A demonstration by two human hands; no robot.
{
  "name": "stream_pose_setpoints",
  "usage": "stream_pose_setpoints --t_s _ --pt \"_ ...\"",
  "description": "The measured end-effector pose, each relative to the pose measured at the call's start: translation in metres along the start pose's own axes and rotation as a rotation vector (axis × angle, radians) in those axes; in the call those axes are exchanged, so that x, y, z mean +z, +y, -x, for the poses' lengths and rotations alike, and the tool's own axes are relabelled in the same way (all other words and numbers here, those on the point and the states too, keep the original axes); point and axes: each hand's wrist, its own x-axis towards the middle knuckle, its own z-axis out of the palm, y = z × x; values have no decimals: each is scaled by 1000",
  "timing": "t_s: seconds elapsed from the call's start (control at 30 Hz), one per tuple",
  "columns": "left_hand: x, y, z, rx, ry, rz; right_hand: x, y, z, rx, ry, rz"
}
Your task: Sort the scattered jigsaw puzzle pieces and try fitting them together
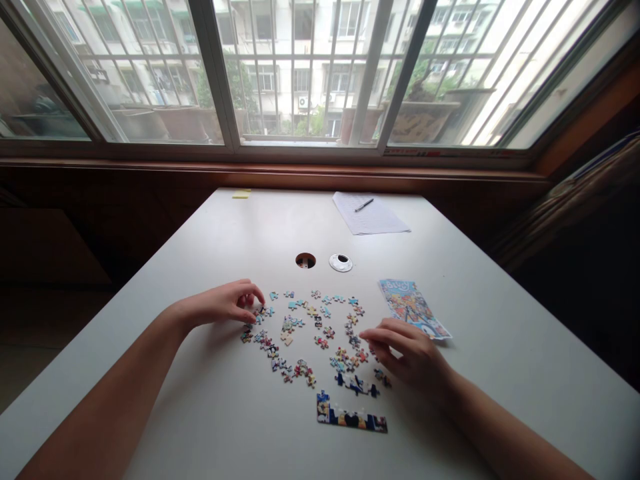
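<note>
My left hand (225, 303) is at the left edge of the scattered jigsaw pieces (301, 370), its fingers curved, with a gap between thumb and index finger. Its fingertips reach the small cluster of pieces there; I see nothing held. On the right, my right hand (413, 350) hovers low over other loose pieces, fingers apart and index fingertip beside a piece. It hides some pieces beneath it. A joined corner section (352, 420) lies closest to me, with a dark joined strip (357, 384) just beyond it. Several loose pieces are spread between the hands.
A colourful picture sheet (413, 303) lies beyond my right hand. Farther back on the white table (240, 233) are a round cable hole (305, 261), its cover (341, 263), papers (367, 217) with a pen (364, 205), and yellow sticky notes (241, 194). A barred window stands behind.
</note>
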Motion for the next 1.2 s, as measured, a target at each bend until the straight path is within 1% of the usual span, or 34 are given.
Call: stream_pose_setpoints --t_s 0.13,0.27,0.63,0.9,1.2 --pt "3 4 -3 6 10 -45 -1 -1 0 -1 -6 5" --pt "1 4 -4 -17 37 -57 -1 -1 -1 2 -13 7" --pt "-1 -6 -6 -44 83 -31 -2 -3 -3 1 -17 5" --pt "-3 -12 -5 -71 79 4 -1 -2 -2 3 -20 19" --pt "-5 -13 -5 -78 69 28 -1 -2 -3 4 -31 17"
